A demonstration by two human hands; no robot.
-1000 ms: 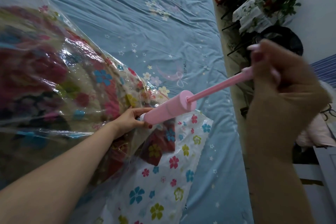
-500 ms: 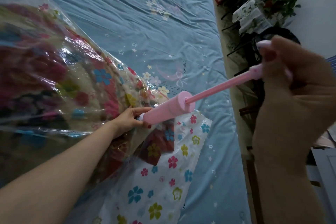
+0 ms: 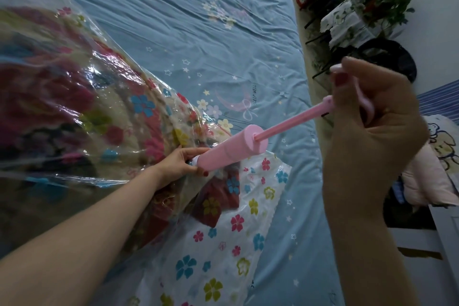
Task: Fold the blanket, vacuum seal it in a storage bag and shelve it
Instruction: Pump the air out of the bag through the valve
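while the blanket (image 3: 74,107) already sits inside the clear flower-printed storage bag (image 3: 223,243), the job looks to be midway: folding and bagging are done, pumping air out is in hand, and shelving is not yet begun.

head view, the only one: the left hand (image 3: 178,164) is the near grip, fingers curled round the white nozzle end of the pink hand pump (image 3: 231,149), holding it against the bag, presumably at its valve, which is hidden under the fingers. up and to the right of that grip, the pump rod (image 3: 293,120) runs out of the barrel to the right hand (image 3: 372,126), whose fingers are wrapped tight round the pink handle. the rod shows long between barrel and handle, so the plunger reads as drawn well out.

the bag holds the blanket, a dark red and cream floral bulk filling the part to the left of the left grip; below that grip the bag lies flatter and mostly white, with only a corner of blanket reaching in. the plastic over the blanket is loose and glossy with wrinkles, so i judge plenty of air remains to pull. whether the bag's mouth is sealed cannot be told.

bag and blanket rest on the blue bed sheet (image 3: 198,32), which spreads beyond both grips. no shelf is identifiable.
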